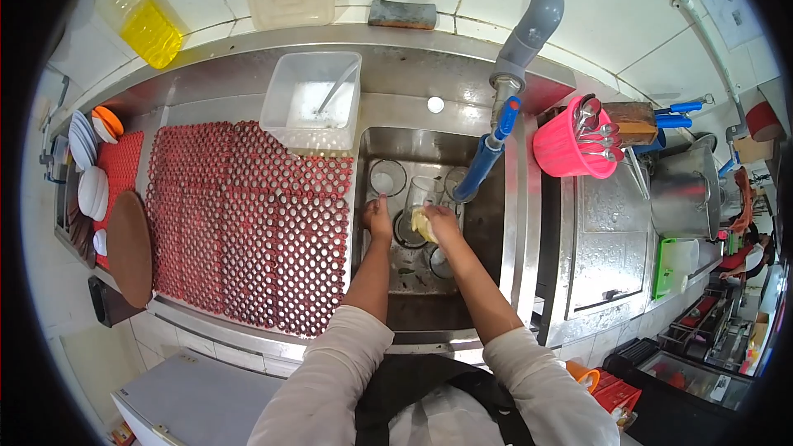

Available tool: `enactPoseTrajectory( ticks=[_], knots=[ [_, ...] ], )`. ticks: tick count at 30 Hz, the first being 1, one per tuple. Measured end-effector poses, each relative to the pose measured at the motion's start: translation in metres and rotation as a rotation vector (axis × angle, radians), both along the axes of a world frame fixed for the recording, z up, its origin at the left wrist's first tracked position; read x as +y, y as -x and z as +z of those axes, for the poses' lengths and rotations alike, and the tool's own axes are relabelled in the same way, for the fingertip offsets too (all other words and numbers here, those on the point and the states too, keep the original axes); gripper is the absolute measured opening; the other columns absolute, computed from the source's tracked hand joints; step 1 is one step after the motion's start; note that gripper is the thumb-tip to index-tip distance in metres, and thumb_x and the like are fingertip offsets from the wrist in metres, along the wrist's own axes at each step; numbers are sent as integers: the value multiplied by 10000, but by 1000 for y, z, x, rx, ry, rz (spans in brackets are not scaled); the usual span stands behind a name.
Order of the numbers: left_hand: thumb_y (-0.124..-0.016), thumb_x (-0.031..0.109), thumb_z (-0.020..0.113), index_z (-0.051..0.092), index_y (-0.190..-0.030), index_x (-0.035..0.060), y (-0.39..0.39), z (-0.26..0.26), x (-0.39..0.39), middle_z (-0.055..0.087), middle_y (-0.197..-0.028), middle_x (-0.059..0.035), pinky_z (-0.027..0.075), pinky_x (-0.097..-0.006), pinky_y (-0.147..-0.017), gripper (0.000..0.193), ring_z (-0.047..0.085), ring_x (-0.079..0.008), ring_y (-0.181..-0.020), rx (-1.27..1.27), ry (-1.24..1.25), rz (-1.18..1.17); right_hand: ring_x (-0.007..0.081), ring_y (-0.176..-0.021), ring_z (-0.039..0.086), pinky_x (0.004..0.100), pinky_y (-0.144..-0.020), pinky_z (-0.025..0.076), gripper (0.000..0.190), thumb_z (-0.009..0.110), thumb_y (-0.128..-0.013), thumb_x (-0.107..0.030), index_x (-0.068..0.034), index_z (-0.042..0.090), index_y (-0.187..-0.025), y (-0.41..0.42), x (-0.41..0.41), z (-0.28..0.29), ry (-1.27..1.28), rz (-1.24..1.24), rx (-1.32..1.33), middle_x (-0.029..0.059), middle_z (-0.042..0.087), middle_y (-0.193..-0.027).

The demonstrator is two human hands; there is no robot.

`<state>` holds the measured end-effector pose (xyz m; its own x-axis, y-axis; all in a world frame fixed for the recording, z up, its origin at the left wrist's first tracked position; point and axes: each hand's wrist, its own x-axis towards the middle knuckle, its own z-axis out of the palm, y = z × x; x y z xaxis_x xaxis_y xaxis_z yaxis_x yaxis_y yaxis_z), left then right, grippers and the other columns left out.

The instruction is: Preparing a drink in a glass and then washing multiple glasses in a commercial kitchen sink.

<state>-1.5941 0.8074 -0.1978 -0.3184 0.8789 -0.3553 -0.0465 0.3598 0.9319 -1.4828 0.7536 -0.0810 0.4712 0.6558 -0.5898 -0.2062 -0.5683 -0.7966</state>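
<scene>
My right hand (442,224) grips a yellow sponge (424,227) over the stainless steel sink (427,316). A clear drinking glass (426,188) is right at its fingertips; whether the hand also holds the glass cannot be made out. On the sink's left side, my left hand (376,218) has its thumb raised and its fingers partly hidden. Just beyond that thumb stands another clear glass (388,178), and contact between them is unclear. More glasses are in the basin, one (438,261) by my right wrist and one (457,181) behind the faucet.
A blue-handled faucet (480,167) reaches over the sink. Left of the basin lies a red perforated mat (248,223), with a plastic tub (313,102) at its back edge. A pink bucket of spoons (560,145) stands to the right. A brown round tray (129,249) leans at far left.
</scene>
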Motion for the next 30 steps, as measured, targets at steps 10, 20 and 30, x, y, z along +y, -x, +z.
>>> enactPoseTrajectory(
  ticks=[10, 20, 30],
  knots=[
    [-715, 385, 622, 477, -1101, 48, 43, 120, -58, 546, -1012, -91, 441, -303, -764, 533, 546, -181, -903, -671, 540, -1050, 237, -619, 558, 315, -343, 339, 201, 434, -822, -252, -100, 536, -906, -48, -51, 50, 120, 83, 1179, 79, 577, -719],
    [-646, 311, 685, 503, -1041, 38, 70, 147, -79, 578, -897, -62, 453, -300, -709, 514, 552, -163, -812, -597, 657, -1071, 137, -735, 562, 284, -548, 456, 335, 470, -840, -361, -69, 495, -1002, -56, -51, 62, 62, 175, 432, 58, 570, -867],
    [-436, 186, 750, 431, -1108, 74, 65, 219, -54, 554, -977, -120, 404, -344, -820, 753, 535, -242, -922, 203, -483, -1292, 253, -896, 530, 331, -781, 406, 306, 480, -780, -136, -10, 469, -1058, 4, -52, 123, -315, 1237, -323, 144, 540, -942]
  ],
)
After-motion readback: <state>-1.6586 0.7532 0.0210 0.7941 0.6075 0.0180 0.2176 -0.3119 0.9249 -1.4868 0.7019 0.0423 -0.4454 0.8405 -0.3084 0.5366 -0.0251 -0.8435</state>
